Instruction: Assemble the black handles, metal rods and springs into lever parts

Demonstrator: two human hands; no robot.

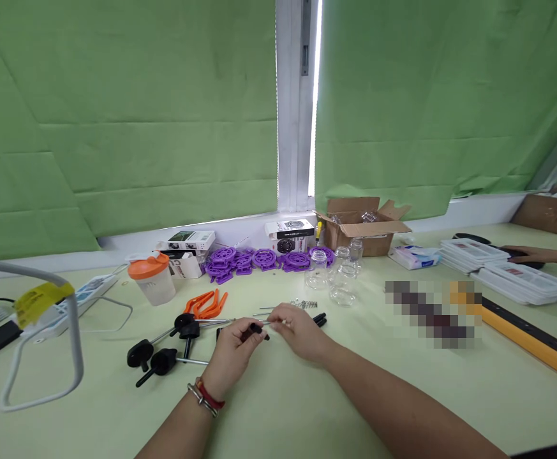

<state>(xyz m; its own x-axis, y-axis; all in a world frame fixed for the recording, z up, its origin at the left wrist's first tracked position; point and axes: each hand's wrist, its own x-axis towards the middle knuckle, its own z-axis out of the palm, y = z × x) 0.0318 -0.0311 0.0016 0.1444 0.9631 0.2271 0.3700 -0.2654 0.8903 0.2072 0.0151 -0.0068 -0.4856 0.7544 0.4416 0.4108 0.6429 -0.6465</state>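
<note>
Near the middle of the table, my left hand (234, 354) is closed round a small black tube-like part (256, 328). Close beside it, the thumb and fingers of my right hand (297, 330) pinch a thin metal rod (265, 322), whose far end I cannot make out. Black pieces with metal rods (163, 361) lie left of my left hand. Behind them sit several orange curved handles (206, 306). Just beyond my right hand are metal springs (305, 304) and black sticks (322, 319), partly covered by that hand.
Purple wheel-shaped parts (265, 258), glass jars (342, 284) and an open cardboard box (362, 236) line the back. An orange-lidded cup (152, 277) and a grey metal frame (78, 344) stand left. At right are plastic cases (522, 280), a yellow-black bar (531, 335) and another person's hand (527, 254).
</note>
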